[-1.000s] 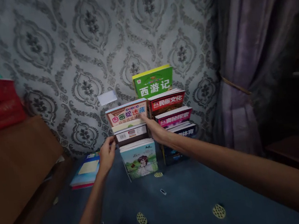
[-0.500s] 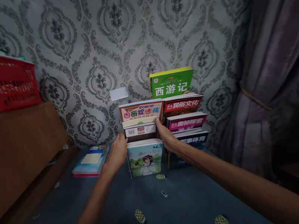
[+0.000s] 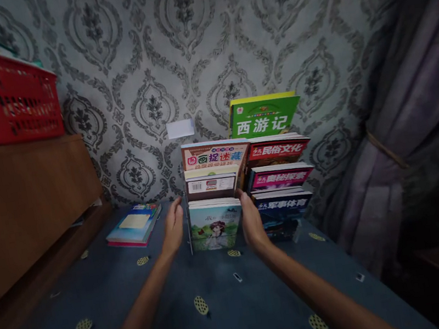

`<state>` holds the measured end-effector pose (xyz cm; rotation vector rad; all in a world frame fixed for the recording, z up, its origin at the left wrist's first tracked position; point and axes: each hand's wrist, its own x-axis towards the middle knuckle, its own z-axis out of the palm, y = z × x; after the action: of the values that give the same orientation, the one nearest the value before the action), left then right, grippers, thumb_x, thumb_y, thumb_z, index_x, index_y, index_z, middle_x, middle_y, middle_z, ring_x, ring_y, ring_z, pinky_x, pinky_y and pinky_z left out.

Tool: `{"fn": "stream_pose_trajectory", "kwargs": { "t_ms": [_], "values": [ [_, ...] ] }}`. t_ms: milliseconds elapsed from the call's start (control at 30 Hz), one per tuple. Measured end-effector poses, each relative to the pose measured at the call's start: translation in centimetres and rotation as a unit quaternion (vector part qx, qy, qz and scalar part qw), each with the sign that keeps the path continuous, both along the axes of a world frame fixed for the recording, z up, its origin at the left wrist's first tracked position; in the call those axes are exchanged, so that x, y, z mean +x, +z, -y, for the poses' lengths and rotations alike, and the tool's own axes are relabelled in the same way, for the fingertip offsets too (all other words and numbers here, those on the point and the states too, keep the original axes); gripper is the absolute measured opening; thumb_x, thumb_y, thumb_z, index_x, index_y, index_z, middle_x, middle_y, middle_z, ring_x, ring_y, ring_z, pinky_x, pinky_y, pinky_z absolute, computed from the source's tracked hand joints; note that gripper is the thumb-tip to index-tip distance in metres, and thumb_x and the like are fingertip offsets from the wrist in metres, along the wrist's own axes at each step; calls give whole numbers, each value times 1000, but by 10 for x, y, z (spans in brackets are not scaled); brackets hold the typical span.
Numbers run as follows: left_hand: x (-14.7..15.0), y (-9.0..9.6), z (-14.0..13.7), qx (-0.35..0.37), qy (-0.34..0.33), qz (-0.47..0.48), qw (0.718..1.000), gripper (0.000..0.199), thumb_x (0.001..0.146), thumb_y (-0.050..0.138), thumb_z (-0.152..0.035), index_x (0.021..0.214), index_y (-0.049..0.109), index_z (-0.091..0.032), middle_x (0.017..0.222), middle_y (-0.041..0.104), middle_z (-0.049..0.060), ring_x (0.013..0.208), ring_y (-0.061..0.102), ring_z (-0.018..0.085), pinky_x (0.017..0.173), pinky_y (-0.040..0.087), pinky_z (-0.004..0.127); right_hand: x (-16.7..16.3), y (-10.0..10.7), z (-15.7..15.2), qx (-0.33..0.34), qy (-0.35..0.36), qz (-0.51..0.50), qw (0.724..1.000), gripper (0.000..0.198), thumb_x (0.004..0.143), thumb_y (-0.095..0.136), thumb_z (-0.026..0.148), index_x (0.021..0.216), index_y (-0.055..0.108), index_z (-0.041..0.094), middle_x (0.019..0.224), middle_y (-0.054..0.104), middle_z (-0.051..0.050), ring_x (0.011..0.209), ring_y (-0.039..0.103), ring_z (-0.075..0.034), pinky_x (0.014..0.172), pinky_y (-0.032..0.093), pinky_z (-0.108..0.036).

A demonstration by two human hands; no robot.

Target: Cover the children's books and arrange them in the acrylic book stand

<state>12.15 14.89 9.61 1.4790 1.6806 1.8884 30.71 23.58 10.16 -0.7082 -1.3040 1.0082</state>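
Two columns of upright books stand in tiers near the wall. At the front of the left column is a pale green picture book (image 3: 215,229) with a girl on its cover. Behind it rise a book with a barcode strip (image 3: 211,186) and a pinkish book (image 3: 213,155). My left hand (image 3: 173,228) is just left of this column, apart from it, with fingers stretched out. My right hand (image 3: 252,220), also open, is beside the column's right edge; whether it touches cannot be told. The right column holds a dark blue book (image 3: 283,215), a magenta book (image 3: 282,177), a red book (image 3: 279,149) and a green book (image 3: 266,118).
A small pile of books (image 3: 134,226) lies flat to the left on the blue patterned cloth (image 3: 148,292). Further left, a red basket (image 3: 4,98) sits on a wooden cabinet (image 3: 29,200). A tied curtain (image 3: 390,137) hangs at the right.
Both hands have let go of the book with the barcode strip, which sits lower behind the front picture book. My left hand is off the column. The view has shifted slightly.
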Motion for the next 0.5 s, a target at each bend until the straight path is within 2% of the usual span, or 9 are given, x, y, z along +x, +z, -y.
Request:
{"fn": "stream_pose_trajectory", "kwargs": {
  "t_ms": [100,200,333,500],
  "values": [
    [19,-19,6,-24,5,-15,1000,54,98,37,-44,145,41,-20,154,43,11,145,35,21,120,26,41,0,-12,17,-19,-27,18,999,75,85,42,73,127,63,15,136,61,-13,132,50,-27,114,32,-42],
    [35,-28,7,-38,-12,-30,999,61,97,39,-47,151,32,-20,160,32,11,150,24,20,123,19,38,-1,-17,27,-15,-38,32,999,72,86,40,72,117,66,13,122,68,-14,117,59,-28,106,40,-40],
    [47,-30,3,-30,-12,-17,999,67,97,37,-50,154,23,-18,163,23,11,152,18,20,124,14,37,-2,-15,30,-34,-34,20,999,69,85,40,74,103,70,14,99,74,-10,94,64,-26,86,49,-36],
    [50,-28,3,-42,-15,-19,999,70,97,37,-52,156,16,-18,165,17,11,152,16,21,124,13,38,-5,-10,26,-79,-53,-1,995,67,82,42,77,83,69,16,74,70,-5,77,62,-24,69,49,-32]
  ]
}}
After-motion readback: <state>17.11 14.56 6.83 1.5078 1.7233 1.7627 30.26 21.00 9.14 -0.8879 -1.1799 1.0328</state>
